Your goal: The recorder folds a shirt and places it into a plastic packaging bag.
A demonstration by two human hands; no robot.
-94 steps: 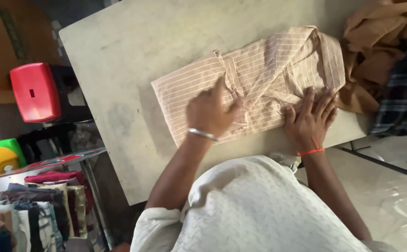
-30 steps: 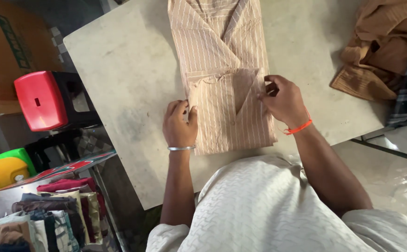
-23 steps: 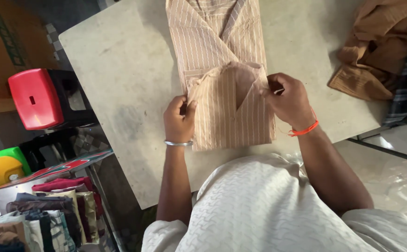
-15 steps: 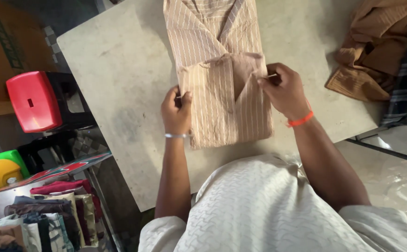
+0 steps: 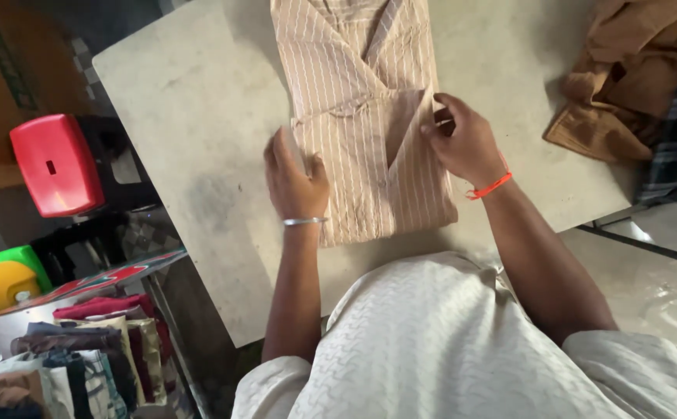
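Observation:
A beige shirt with thin white stripes [image 5: 362, 116] lies folded into a long narrow shape on a pale worn table [image 5: 199, 116], collar end away from me. My left hand [image 5: 292, 182], with a metal bangle on the wrist, grips the left edge of the folded lower part. My right hand [image 5: 462, 143], an orange thread on the wrist, pinches the right edge of the same fold. The lower part is doubled up over the shirt's middle.
A pile of brown and dark checked clothes [image 5: 633, 93] lies at the table's right end. A red plastic stool [image 5: 55, 163] stands left of the table, with green and yellow items [image 5: 5, 279] and stacked folded clothes [image 5: 67, 357] below it.
The shirt has been turned lengthwise and narrowed since the earliest frame. Over the last second both hands carried the bottom fold farther up the shirt.

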